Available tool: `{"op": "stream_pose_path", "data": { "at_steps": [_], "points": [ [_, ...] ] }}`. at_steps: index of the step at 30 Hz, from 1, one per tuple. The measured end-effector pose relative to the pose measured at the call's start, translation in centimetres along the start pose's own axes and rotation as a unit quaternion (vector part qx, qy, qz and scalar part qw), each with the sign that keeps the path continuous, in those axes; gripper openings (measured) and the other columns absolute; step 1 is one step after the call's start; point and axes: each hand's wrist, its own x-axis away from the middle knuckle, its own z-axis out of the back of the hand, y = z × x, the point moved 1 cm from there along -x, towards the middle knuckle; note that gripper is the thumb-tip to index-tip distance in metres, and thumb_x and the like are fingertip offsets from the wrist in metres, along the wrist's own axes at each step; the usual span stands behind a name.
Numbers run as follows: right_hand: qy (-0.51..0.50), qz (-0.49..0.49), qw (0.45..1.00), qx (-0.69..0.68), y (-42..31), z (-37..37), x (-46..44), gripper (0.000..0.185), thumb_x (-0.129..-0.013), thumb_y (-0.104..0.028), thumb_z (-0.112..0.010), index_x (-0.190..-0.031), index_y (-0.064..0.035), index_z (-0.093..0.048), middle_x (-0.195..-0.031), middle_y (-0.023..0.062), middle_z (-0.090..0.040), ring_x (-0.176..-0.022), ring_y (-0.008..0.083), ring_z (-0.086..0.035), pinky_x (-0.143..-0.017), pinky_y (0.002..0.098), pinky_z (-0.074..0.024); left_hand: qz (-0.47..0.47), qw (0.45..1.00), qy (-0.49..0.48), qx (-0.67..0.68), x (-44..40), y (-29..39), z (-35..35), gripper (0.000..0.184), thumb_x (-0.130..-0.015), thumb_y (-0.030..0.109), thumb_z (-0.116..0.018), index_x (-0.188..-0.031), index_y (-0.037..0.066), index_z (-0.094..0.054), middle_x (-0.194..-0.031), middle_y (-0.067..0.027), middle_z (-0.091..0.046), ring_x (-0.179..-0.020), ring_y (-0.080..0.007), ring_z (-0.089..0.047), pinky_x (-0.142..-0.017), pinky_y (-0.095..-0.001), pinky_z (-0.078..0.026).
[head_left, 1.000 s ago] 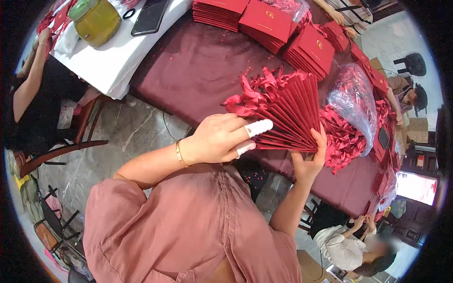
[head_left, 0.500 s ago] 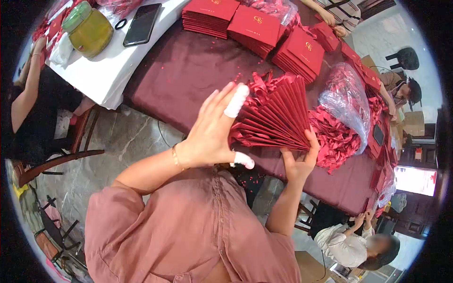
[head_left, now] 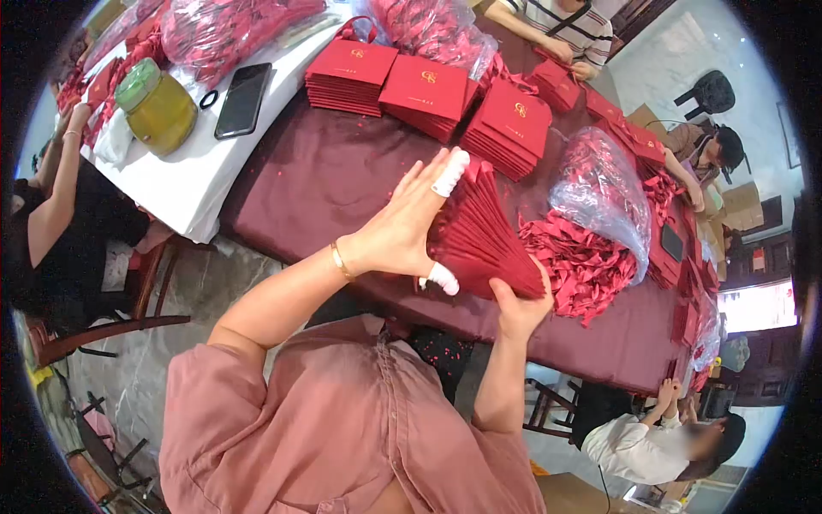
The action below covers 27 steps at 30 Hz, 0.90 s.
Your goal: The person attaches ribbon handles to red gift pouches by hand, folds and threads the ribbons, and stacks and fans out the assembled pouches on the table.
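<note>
My right hand (head_left: 524, 307) pinches the lower right end of a fanned bundle of red paper bags (head_left: 488, 231), thumb in front. My left hand (head_left: 396, 224) is at the bundle's left side, fingers stretched up and thumb spread low; whether its fingertips touch the bags is unclear. White covers wrap its thumb and one finger. Beyond the bundle stand stacks of red bags with gold print (head_left: 426, 90) on the dark red tablecloth (head_left: 291, 184). Right of my right hand lies a heap of red ribbons (head_left: 582, 274), partly in a clear plastic bag (head_left: 604, 188).
On a white-covered table (head_left: 184, 184) at the left are a phone (head_left: 243, 100), a black ring (head_left: 208, 99) and a jar of yellowish liquid (head_left: 158, 111). Other people's hands are at the left, far and right edges. Another phone (head_left: 671, 243) lies at right.
The view has shifted, showing more of the far table. The bundle's fan has narrowed and turned more upright. My left hand has gone from lying on the bundle to spread beside it.
</note>
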Motion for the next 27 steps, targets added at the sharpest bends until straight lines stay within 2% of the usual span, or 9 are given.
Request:
{"op": "stream_pose_path", "data": {
  "at_steps": [2,5,13,16,17,19,21,24,27],
  "points": [
    [-0.043,0.039,0.998,-0.007,-0.2,0.6,0.1,0.066,-0.06,0.008,-0.081,-0.121,0.006,-0.055,-0.118,0.0159,-0.062,-0.105,0.0226,-0.062,-0.093,0.0382,-0.0505,-0.04,0.998,-0.033,0.024,-0.1,-0.1,0.3,0.147,-0.049,0.064,-0.084,-0.152,0.0,0.0,-0.157,-0.0242,-0.012,-0.147,-0.0383,-0.009,-0.118,-0.0503,-0.01],
    [-0.094,-0.045,0.993,-0.049,1.5,0.4,-0.2,0.076,-0.059,-0.001,-0.086,-0.126,0.0043,-0.051,-0.125,0.0139,-0.058,-0.114,0.0209,-0.057,-0.097,0.0379,-0.0477,-0.018,0.992,-0.094,0.079,0.7,-1.3,-1.7,0.144,-0.052,0.062,-0.084,-0.152,-0.001,-0.001,-0.157,-0.0241,-0.01,-0.147,-0.0356,-0.01,-0.117,-0.0517,-0.01],
    [-0.053,-0.019,0.998,0.016,3.4,0.3,-0.1,0.057,-0.061,-0.003,-0.088,-0.11,0.0017,-0.06,-0.095,0.0058,-0.069,-0.086,0.0162,-0.065,-0.083,0.0323,-0.0526,-0.014,0.998,-0.032,0.054,0.2,-2.0,-1.1,0.146,-0.05,0.062,-0.085,-0.153,0.002,0.0,-0.158,-0.0227,-0.01,-0.147,-0.037,-0.009,-0.118,-0.051,-0.007],
    [-0.06,-0.01,0.998,0.026,3.9,0.9,0.1,0.061,-0.061,-0.005,-0.089,-0.113,0.0016,-0.058,-0.098,0.006,-0.068,-0.088,0.0168,-0.065,-0.084,0.0326,-0.0523,-0.011,0.997,-0.065,0.03,0.1,-2.7,-1.2,0.15,-0.049,0.069,-0.081,-0.151,-0.002,0.003,-0.158,-0.0229,-0.009,-0.147,-0.0358,-0.013,-0.118,-0.0516,-0.007],
    [-0.064,-0.038,0.997,0.015,4.6,1.3,0.3,0.074,-0.059,-0.01,-0.091,-0.122,0.0015,-0.052,-0.111,0.0094,-0.064,-0.1,0.0188,-0.063,-0.091,0.0344,-0.0501,0.002,0.996,-0.076,0.037,0.3,-2.9,-1.3,0.15,-0.049,0.069,-0.081,-0.151,-0.002,0.003,-0.158,-0.0228,-0.009,-0.147,-0.0355,-0.015,-0.118,-0.0513,-0.007],
    [-0.068,-0.024,0.997,-0.004,4.0,0.6,0.0,0.081,-0.059,-0.013,-0.092,-0.126,0.0012,-0.048,-0.119,0.0109,-0.06,-0.106,0.0202,-0.06,-0.095,0.0356,-0.048,0.009,0.995,-0.09,0.043,0.7,-2.3,-1.7,0.149,-0.05,0.068,-0.081,-0.152,-0.001,0.003,-0.158,-0.0225,-0.012,-0.146,-0.0343,-0.02,-0.118,-0.051,-0.009],
    [-0.095,-0.009,0.994,-0.055,2.7,-0.4,-0.5,0.092,-0.059,-0.019,-0.093,-0.133,-0.0002,-0.042,-0.133,0.0134,-0.051,-0.119,0.0234,-0.053,-0.103,0.0386,-0.0429,0.013,0.995,-0.065,0.077,1.2,-1.4,-2.2,0.143,-0.056,0.059,-0.084,-0.153,0.002,0.004,-0.149,-0.0235,-0.03,-0.142,-0.0357,-0.027,-0.117,-0.0534,-0.01],
    [-0.06,-0.008,0.992,-0.109,3.1,-1.0,-0.1,0.091,-0.059,-0.019,-0.093,-0.134,-0.0021,-0.043,-0.129,0.012,-0.054,-0.117,0.0225,-0.055,-0.101,0.0377,-0.0444,0.035,0.994,-0.05,0.093,1.9,-1.7,-3.1,0.136,-0.061,0.054,-0.084,-0.153,0.001,0.001,-0.149,-0.022,-0.032,-0.14,-0.0351,-0.031,-0.117,-0.0527,-0.012],
    [-0.085,-0.066,0.994,0.028,3.8,0.5,0.7,0.078,-0.061,-0.01,-0.091,-0.127,-0.0013,-0.051,-0.117,0.0071,-0.062,-0.108,0.0167,-0.059,-0.095,0.0345,-0.0487,0.064,0.997,-0.035,0.037,1.4,-0.8,-2.9,0.127,-0.062,0.052,-0.084,-0.152,0.001,-0.011,-0.15,-0.0182,-0.035,-0.138,-0.0311,-0.034,-0.117,-0.05,-0.015]
  ]
}}
